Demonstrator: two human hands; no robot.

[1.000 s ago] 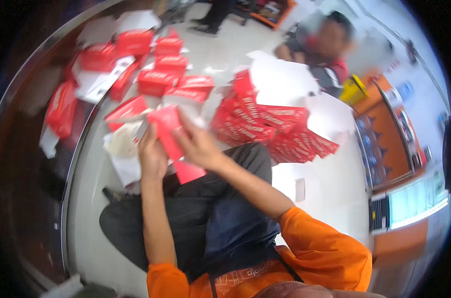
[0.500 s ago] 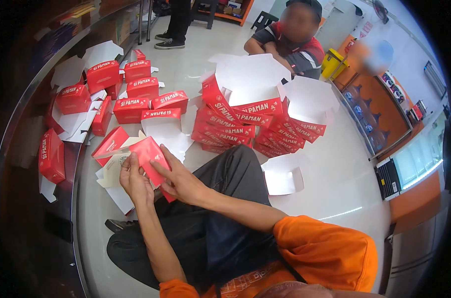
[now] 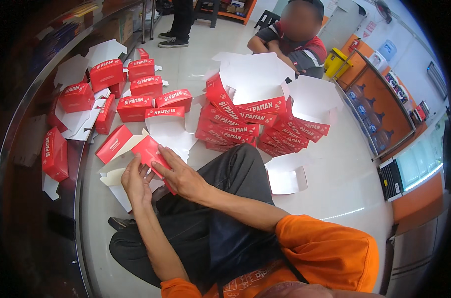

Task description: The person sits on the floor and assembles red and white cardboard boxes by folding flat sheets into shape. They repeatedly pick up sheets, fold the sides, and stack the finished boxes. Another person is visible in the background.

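Observation:
Above my crossed legs I hold a partly folded red cardboard food box (image 3: 146, 149) with pale inner flaps. My left hand (image 3: 137, 183) grips it from below and the left, its fingertips bent against the edge; some fingers are hidden behind the card. My right hand (image 3: 183, 176) lies over the right side of the red panel, fingers pressed on it, thumb side hidden by the hand. Just beyond, another red box piece (image 3: 113, 143) and white flaps lie close to my left hand. An open red box with white inside (image 3: 169, 130) stands further off.
Nested open red boxes (image 3: 245, 107) stand stacked ahead, with a second stack (image 3: 297, 124) beside them. Several closed red boxes (image 3: 133, 107) sit at the left, near a dark metal counter edge (image 3: 75, 208). A white open tray (image 3: 287, 180) lies right of my knee. A person (image 3: 297, 44) crouches beyond.
The whole view has shifted slightly, moving the scene a little to the right. My fingers have moved slightly on the red panel; both hands still hold the box.

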